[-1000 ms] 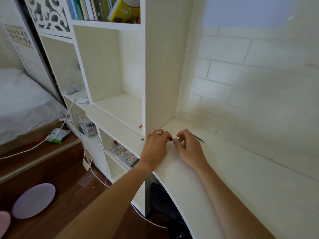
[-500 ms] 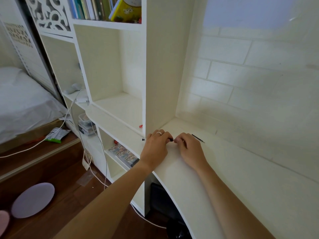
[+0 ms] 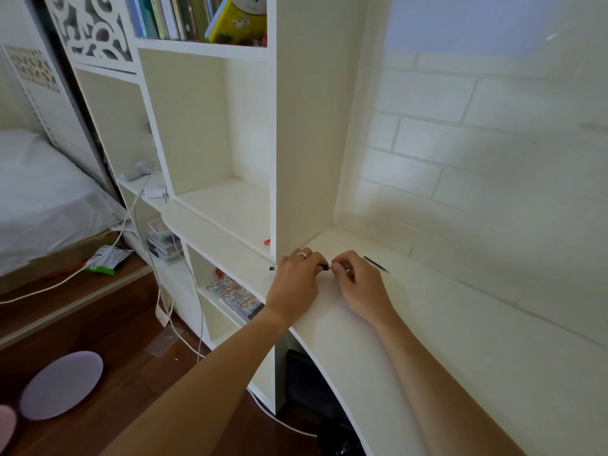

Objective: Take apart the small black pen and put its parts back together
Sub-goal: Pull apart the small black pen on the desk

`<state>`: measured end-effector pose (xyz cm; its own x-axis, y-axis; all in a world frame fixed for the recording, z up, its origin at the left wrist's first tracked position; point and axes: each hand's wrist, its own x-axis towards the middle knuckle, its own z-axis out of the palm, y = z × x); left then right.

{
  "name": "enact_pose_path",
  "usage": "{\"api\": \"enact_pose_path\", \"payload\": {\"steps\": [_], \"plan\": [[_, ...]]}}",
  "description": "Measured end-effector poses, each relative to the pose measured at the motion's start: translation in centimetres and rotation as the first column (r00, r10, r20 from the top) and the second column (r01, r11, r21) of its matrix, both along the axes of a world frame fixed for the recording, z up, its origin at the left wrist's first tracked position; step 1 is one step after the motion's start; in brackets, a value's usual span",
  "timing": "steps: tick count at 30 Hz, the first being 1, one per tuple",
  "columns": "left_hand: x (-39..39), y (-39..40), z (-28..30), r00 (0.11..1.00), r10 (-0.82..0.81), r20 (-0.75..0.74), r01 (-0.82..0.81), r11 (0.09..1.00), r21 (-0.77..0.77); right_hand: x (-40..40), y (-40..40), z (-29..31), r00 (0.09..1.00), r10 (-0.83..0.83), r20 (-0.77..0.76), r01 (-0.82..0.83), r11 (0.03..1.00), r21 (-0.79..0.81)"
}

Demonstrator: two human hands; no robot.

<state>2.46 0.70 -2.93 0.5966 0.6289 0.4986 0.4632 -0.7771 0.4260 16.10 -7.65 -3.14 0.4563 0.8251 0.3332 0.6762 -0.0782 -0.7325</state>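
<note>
My left hand (image 3: 296,278), with a ring on one finger, grips the black pen barrel (image 3: 324,266); only its short end shows between the fingers. My right hand (image 3: 358,281) pinches a tiny pale part right at that end, so the two hands nearly touch. A thin black refill (image 3: 376,263) lies on the white desk (image 3: 460,340) just beyond my right hand. A small black piece (image 3: 271,268) sits at the shelf edge left of my left hand.
A white bookcase divider (image 3: 306,143) rises right behind my hands, with books (image 3: 197,18) above. A small red item (image 3: 267,241) lies on the shelf. White cables (image 3: 144,245) hang at left. A bed (image 3: 39,199) and round floor cushions (image 3: 61,385) are farther left.
Both hands stay together at the pen with only small finger movements. The refill and the small black piece have not moved.
</note>
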Motion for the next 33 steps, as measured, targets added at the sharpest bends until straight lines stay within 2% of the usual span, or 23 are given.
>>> {"api": "enact_pose_path", "payload": {"steps": [4,8,14,18,21,28,33], "plan": [[0.0,0.0,0.1,1.000,-0.006,0.003,0.006,1.000,-0.005,0.1,0.0,0.1,1.000,0.003,0.029,-0.003,1.000,0.013],[-0.1,0.0,0.1,1.000,0.006,0.014,-0.005,1.000,-0.023,0.2,-0.2,0.1,0.999,-0.034,-0.018,0.035,0.999,0.031],[-0.1,0.0,0.0,0.999,0.035,0.021,-0.034,0.998,-0.045,0.6,-0.6,0.4,0.960,-0.265,-0.095,0.278,0.943,0.183],[0.0,0.1,-0.2,0.999,0.052,0.008,-0.051,0.997,-0.051,0.5,-0.6,1.2,0.938,-0.337,-0.078,0.346,0.902,0.259],[0.0,0.2,-0.1,0.999,0.052,0.002,-0.052,0.997,-0.049,0.1,-0.1,2.0,0.947,-0.322,-0.011,0.311,0.906,0.287],[0.0,0.1,-0.1,0.998,0.056,-0.014,-0.056,0.998,-0.036,0.5,2.5,3.2,0.950,-0.258,0.174,0.243,0.964,0.106],[0.0,0.2,-0.1,0.998,0.051,-0.025,-0.052,0.998,-0.023,1.4,4.0,3.0,0.883,-0.281,0.377,0.306,0.952,-0.009]]}}
